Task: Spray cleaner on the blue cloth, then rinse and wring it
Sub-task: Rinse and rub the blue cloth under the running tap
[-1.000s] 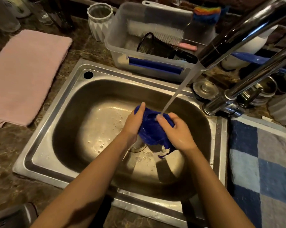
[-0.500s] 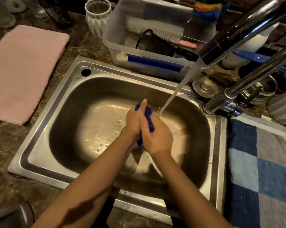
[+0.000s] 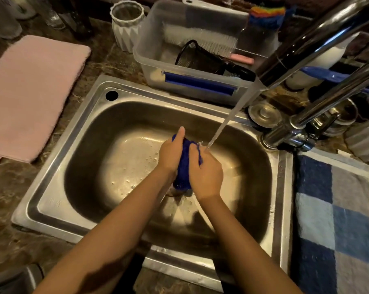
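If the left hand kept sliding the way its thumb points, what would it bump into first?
Probably the far wall of the sink. The left hand, clamped on the blue cloth, points up and away; the clear plastic tub sits beyond the rim. Depth is hard to judge.

Dim, warm light here, brightest down in the steel sink (image 3: 52, 200), which sits in a brown mottled stone counter (image 3: 7, 187). A pink towel (image 3: 28, 96) lies flat on the left, a blue-and-grey checked towel (image 3: 336, 219) on the right. Behind the sink, a clear tub (image 3: 149, 66) of brushes and a white ribbed vase (image 3: 124, 28). The chrome tap (image 3: 306, 41) gleams, water running.
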Motion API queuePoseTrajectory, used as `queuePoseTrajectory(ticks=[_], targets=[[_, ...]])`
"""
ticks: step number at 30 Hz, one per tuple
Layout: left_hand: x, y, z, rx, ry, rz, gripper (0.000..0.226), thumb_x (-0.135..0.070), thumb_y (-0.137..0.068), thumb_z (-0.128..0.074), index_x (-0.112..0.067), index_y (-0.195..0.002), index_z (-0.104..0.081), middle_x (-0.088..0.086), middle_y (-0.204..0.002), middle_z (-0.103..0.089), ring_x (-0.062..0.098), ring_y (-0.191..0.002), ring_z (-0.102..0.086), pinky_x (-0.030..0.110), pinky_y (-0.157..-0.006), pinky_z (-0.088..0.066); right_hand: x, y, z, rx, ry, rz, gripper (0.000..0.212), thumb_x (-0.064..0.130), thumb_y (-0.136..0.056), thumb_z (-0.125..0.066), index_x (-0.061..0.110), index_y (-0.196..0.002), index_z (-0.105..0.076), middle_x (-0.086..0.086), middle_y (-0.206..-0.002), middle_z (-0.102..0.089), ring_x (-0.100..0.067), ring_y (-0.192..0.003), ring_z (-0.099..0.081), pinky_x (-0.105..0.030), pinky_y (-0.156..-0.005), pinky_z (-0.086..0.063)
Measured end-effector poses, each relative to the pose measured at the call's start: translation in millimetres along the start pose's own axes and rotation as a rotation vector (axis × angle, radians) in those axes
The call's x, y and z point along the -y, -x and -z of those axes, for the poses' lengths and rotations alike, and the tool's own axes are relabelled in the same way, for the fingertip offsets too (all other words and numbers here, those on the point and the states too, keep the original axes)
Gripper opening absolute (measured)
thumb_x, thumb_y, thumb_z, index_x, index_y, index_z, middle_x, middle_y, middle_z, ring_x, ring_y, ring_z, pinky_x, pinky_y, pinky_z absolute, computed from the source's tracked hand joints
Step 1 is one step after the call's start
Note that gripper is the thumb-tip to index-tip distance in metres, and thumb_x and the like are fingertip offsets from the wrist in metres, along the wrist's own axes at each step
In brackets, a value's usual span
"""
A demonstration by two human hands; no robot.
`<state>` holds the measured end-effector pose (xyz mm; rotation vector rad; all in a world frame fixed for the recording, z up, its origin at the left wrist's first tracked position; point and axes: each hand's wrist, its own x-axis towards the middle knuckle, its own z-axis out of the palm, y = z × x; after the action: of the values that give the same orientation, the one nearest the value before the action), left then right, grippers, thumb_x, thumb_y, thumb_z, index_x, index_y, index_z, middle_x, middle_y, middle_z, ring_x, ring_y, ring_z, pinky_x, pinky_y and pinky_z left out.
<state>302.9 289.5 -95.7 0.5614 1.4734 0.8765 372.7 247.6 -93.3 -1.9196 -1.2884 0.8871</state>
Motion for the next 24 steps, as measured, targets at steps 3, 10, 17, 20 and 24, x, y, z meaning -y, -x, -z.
queuePoseTrajectory(ticks=[3,10,17,20,24], targets=[[0,3,-9,0.109,0.063,0.036,0.044,-0.045,-0.095,-0.044,-0.018,-0.062,-0.054,-0.007,-0.047,-0.056,0.012,-0.057,-0.054,0.028,-0.066,-0.045,22,7,1,-0.033,-0.176,-0.203,0.041,0.048,-0.095,-0.039,0.025,-0.064,-0.054,0.005,-0.065,-0.057,-0.011,-0.065,-0.055,-0.029,-0.063,-0.046],[13,16,-21,0.055,-0.016,0.069,0.028,-0.041,-0.096,-0.045,-0.019,-0.089,-0.061,0.004,-0.083,-0.065,0.017,-0.078,-0.062,0.032,-0.075,-0.052,-2,-56,10,-0.018,-0.228,-0.344,0.044,0.037,-0.095,-0.045,0.02,-0.055,-0.051,0.0,-0.061,-0.053,-0.024,-0.073,-0.057,-0.041,-0.075,-0.048],[5,9,-18,0.081,0.021,0.065,0.035,-0.042,-0.093,-0.05,-0.01,-0.098,-0.064,0.007,-0.084,-0.065,0.022,-0.081,-0.063,0.037,-0.083,-0.052,-27,-29,28,0.057,-0.173,-0.059,0.032,0.04,-0.097,-0.036,0.019,-0.077,-0.052,-0.003,-0.071,-0.056,-0.019,-0.07,-0.057,-0.041,-0.067,-0.047],[3,1,-14,0.1,0.073,0.057,0.031,-0.041,-0.091,-0.054,-0.012,-0.081,-0.062,0.002,-0.066,-0.06,0.016,-0.068,-0.06,0.035,-0.077,-0.051,-6,-6,28,0.104,0.053,0.064,0.035,0.043,-0.096,-0.038,0.019,-0.077,-0.055,0.003,-0.068,-0.058,-0.015,-0.067,-0.059,-0.03,-0.064,-0.048],[9,7,-19,0.119,0.09,0.09,0.038,-0.027,-0.097,-0.045,-0.016,-0.061,-0.052,-0.007,-0.043,-0.052,0.011,-0.05,-0.05,0.024,-0.057,-0.043,21,-9,16,0.012,-0.012,-0.154,0.045,0.048,-0.095,-0.039,0.022,-0.06,-0.052,0.001,-0.066,-0.059,-0.014,-0.064,-0.057,-0.026,-0.058,-0.043]])
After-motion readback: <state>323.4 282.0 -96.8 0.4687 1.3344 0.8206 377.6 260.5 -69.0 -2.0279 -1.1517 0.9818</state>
